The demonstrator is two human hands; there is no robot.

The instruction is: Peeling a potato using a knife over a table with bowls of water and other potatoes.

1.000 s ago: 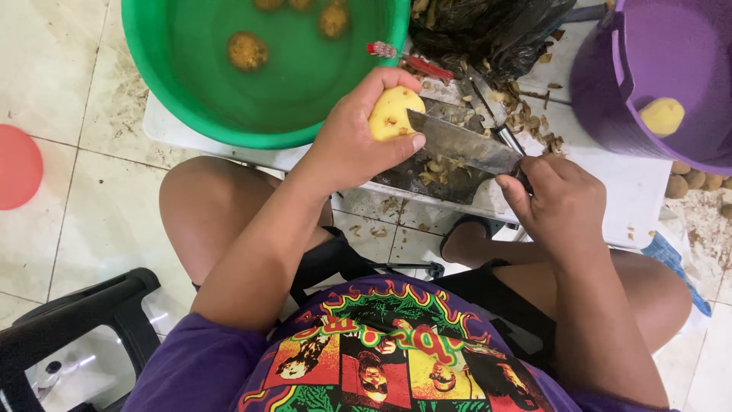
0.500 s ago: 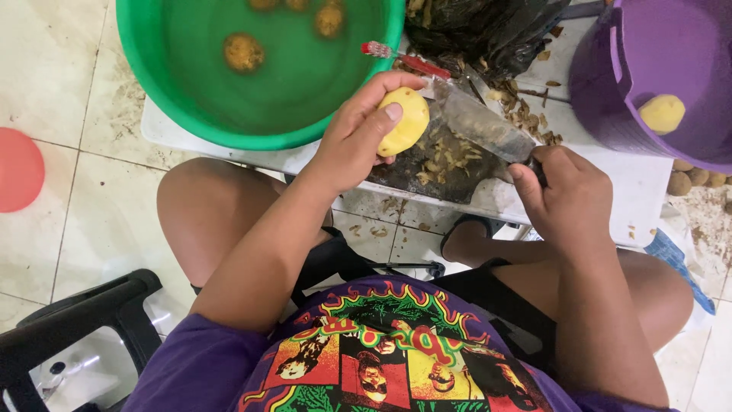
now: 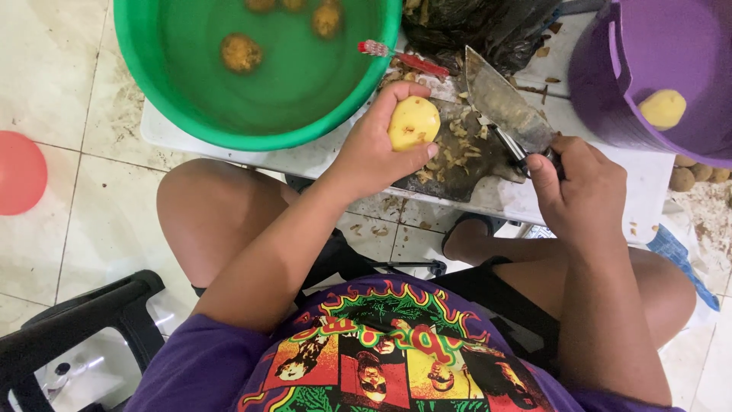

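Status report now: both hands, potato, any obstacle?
Left hand grips peeled potato. Right hand grips cleaver, blade apart from potato. Peels on dark board below; nothing between.

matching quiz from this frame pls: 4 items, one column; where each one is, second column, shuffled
Items:
1. peeled potato
2. knife
3. unpeeled potato
4. peelings

Places:
A. in the green basin
B. in the left hand
C. on the dark board
D. in the right hand

Pairs: 1-B, 2-D, 3-A, 4-C
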